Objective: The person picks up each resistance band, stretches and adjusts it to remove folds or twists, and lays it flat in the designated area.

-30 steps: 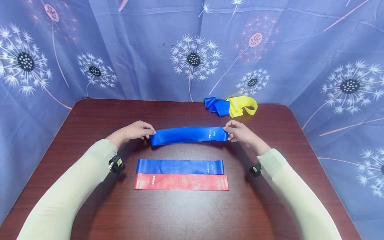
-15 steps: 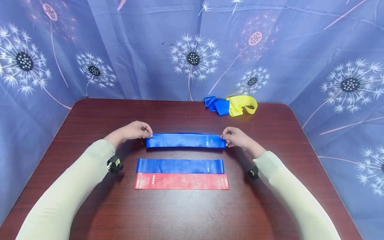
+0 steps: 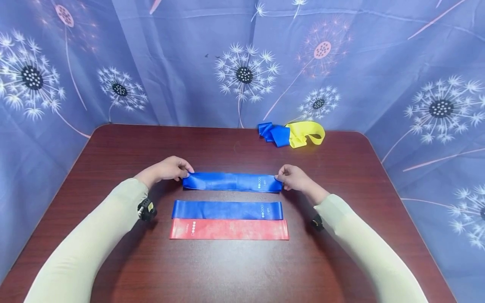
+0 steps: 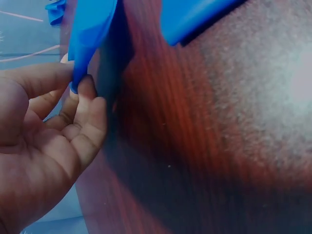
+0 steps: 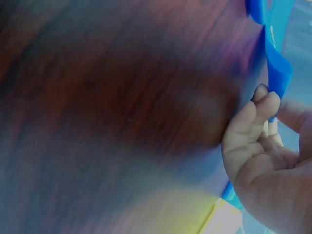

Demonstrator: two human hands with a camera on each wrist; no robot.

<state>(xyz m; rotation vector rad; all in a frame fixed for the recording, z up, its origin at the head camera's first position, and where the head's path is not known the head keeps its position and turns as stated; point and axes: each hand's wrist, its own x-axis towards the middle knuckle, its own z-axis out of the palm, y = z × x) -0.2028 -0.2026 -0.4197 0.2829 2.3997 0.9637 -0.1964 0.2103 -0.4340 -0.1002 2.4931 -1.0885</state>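
A flat blue band marked "Light" is stretched sideways between both hands. My left hand pinches its left end, and my right hand pinches its right end between thumb and fingers. Below it on the table lies a second blue band, its lower edge against a red band marked "Heavy". In the left wrist view, thumb and fingertips of the left hand grip the blue end. The right wrist view has the right hand holding the other end.
At the back right of the dark wooden table, a crumpled blue band touches a looped yellow band. A blue curtain with dandelion prints stands behind the table and at both sides.
Both hands have brought the held blue band nearer to the bands lying below it, moving it slightly left. The bands on the table have stayed in place.
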